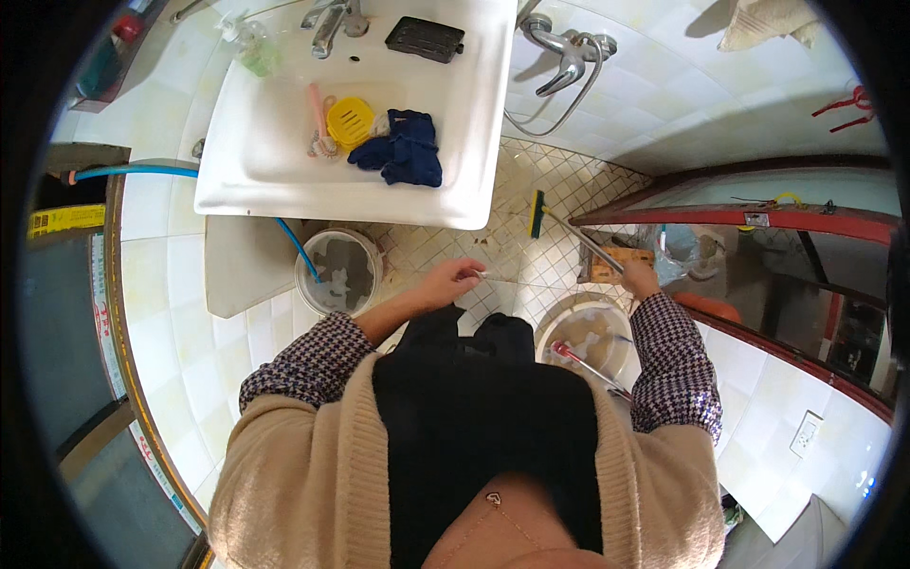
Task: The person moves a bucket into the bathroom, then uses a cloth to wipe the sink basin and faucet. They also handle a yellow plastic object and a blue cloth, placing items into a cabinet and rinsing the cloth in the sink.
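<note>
My right hand point(641, 279) grips the metal handle of a long-handled floor brush point(538, 213), whose yellow and green head is at the tiled floor. My left hand point(452, 281) is in front of my body with its fingers curled and a small whitish thing at the fingertips; whether it holds this I cannot tell. Beyond it, the white sink point(341, 203) holds dark blue cloth gloves point(409, 149), a yellow slotted soap dish point(350, 122) and a pink-handled brush point(318, 121). A black tray point(425, 40) lies on the sink's back ledge.
Left of my legs, a bucket point(339, 272) of grey water has a blue hose point(298, 245) in it. A round basin point(586, 334) with a red-and-metal handled tool point(579, 359) stands at my right. The red-framed door point(739, 217) is open at right; a shower mixer point(569, 53) is on the wall.
</note>
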`<state>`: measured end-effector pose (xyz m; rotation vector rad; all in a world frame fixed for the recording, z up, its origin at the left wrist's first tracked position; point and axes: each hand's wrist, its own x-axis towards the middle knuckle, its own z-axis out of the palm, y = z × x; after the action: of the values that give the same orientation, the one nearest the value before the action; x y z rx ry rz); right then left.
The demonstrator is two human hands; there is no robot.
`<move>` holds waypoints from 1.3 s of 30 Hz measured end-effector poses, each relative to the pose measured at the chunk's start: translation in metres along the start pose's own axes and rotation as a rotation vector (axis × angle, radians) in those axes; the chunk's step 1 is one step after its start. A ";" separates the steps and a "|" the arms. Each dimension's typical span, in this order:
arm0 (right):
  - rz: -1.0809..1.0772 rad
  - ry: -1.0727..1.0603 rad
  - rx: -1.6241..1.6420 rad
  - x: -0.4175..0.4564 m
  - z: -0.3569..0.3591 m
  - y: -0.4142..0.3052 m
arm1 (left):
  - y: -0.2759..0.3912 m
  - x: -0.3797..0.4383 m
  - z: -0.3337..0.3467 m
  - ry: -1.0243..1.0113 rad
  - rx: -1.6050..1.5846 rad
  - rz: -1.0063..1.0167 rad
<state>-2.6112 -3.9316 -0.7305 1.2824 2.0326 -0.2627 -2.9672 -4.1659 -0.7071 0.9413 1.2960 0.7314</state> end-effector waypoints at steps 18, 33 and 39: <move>-0.065 0.335 -0.635 0.069 -0.182 -0.023 | 0.019 -0.063 -0.049 0.344 -0.156 0.149; -0.877 0.709 0.218 0.079 -0.195 -0.092 | 0.014 -0.041 -0.166 1.159 0.201 0.199; -1.049 0.730 0.482 0.024 -0.215 -0.210 | -0.003 0.032 -0.276 1.140 0.686 -0.258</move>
<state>-2.8940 -3.9070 -0.6300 0.4069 3.2983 -0.9001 -3.2346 -4.0945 -0.7287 0.8444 2.7386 0.6214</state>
